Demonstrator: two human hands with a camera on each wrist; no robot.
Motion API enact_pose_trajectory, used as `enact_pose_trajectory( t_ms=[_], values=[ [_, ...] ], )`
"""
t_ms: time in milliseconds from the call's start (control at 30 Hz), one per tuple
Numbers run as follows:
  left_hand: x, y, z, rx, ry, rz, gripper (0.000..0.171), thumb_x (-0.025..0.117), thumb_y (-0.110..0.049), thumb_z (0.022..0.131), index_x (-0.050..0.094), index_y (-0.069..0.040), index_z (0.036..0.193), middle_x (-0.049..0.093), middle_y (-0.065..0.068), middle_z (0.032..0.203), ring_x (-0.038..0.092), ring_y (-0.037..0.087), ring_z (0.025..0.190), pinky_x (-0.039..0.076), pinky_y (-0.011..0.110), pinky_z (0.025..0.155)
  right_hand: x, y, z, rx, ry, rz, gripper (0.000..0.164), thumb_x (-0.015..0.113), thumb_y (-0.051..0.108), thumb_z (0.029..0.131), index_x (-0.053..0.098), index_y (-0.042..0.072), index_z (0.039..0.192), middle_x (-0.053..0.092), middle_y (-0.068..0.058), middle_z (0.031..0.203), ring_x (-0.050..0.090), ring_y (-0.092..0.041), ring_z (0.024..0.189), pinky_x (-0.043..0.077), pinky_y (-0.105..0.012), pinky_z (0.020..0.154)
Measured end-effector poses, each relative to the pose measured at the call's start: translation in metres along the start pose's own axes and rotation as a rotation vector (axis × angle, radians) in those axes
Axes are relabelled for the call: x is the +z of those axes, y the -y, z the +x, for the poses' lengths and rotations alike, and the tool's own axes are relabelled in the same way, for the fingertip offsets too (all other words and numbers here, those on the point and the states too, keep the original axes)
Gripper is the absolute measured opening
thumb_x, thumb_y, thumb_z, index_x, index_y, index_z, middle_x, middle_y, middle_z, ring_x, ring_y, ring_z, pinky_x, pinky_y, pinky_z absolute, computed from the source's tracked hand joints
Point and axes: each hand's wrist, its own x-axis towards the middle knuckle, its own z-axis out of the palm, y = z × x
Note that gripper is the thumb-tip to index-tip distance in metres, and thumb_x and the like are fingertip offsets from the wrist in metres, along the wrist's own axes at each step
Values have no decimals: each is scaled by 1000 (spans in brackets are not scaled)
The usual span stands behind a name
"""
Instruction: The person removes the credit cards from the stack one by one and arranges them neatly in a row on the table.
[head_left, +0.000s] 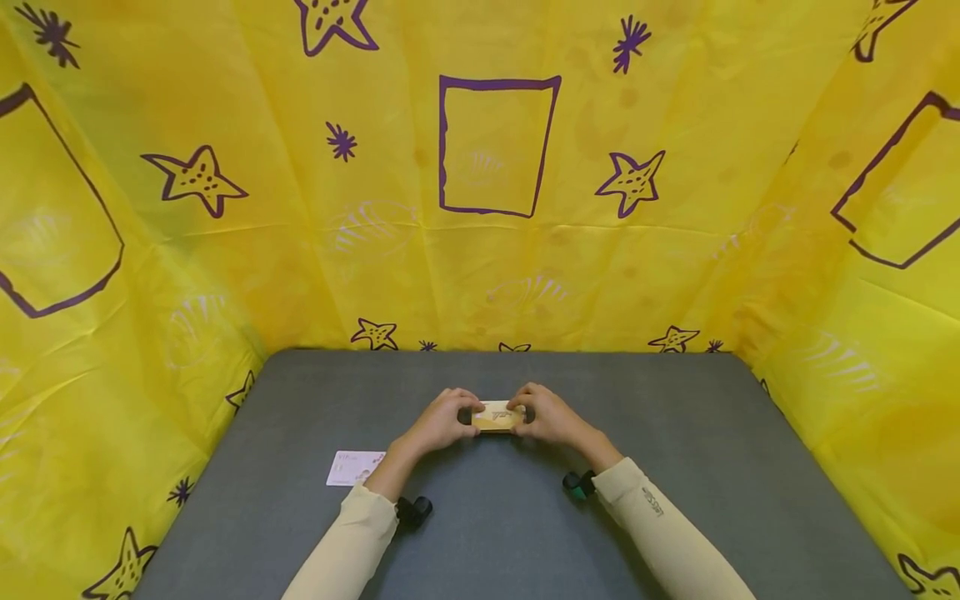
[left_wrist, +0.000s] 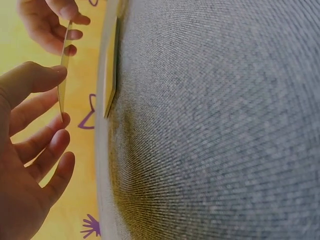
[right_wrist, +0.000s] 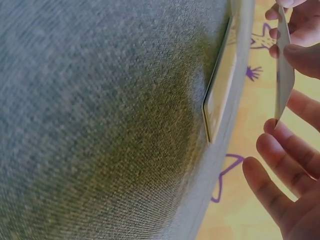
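Both hands hold a thin card [head_left: 495, 415], pale gold with dark print on its upper face, over the far middle of the table. My left hand [head_left: 441, 418] pinches one short end, thumb against the near side and fingers behind. At the opposite end, my right hand [head_left: 553, 419] grips it the same way. In the left wrist view the card [left_wrist: 62, 100] appears edge-on, raised off the surface. Beneath it a flat, thin rectangular piece [right_wrist: 219, 95] with a dark edge lies on the table; the head view mostly hides it behind the held card.
A white card [head_left: 351, 468] with "VIP" print lies on the grey table [head_left: 487, 525], left of my left forearm and partly covered by it. Yellow cloth [head_left: 480, 275] with purple drawings walls the table at the back and both sides.
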Motion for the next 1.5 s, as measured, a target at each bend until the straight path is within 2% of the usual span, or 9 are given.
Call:
enact_pose_trajectory(
  t_ms=[433, 833, 1100, 1500],
  values=[
    [-5, -3, -8, 19, -20, -1, 31, 79, -15, 79, 72, -8, 108, 64, 9, 119, 52, 29, 114, 43, 49, 98, -1, 8, -4, -14, -18, 19, 32, 75, 22, 83, 71, 9, 111, 61, -9, 110, 57, -25, 102, 49, -44, 88],
    [-10, -5, -17, 10, -35, -13, 30, 79, -14, 78, 73, -9, 107, 64, 8, 118, 52, 28, 113, 43, 49, 98, 1, 13, -6, -41, -33, 16, 31, 77, 24, 82, 71, 11, 109, 61, -8, 109, 57, -23, 100, 49, -42, 86],
    [-12, -4, -25, 48, -43, 10, 30, 80, -14, 77, 73, -9, 106, 65, 8, 116, 54, 28, 111, 43, 49, 96, 2, 19, -8, -66, -35, -6, 30, 77, 26, 82, 71, 12, 108, 61, -6, 106, 56, -21, 97, 49, -38, 83],
    [-19, -3, -37, 41, -57, 2, 45, 80, -12, 76, 67, -4, 119, 64, 11, 119, 54, 31, 115, 43, 50, 99, 5, 30, -4, -60, -1, -22, 42, 77, 28, 82, 67, 8, 118, 61, -8, 110, 57, -23, 102, 50, -41, 88]
  ],
)
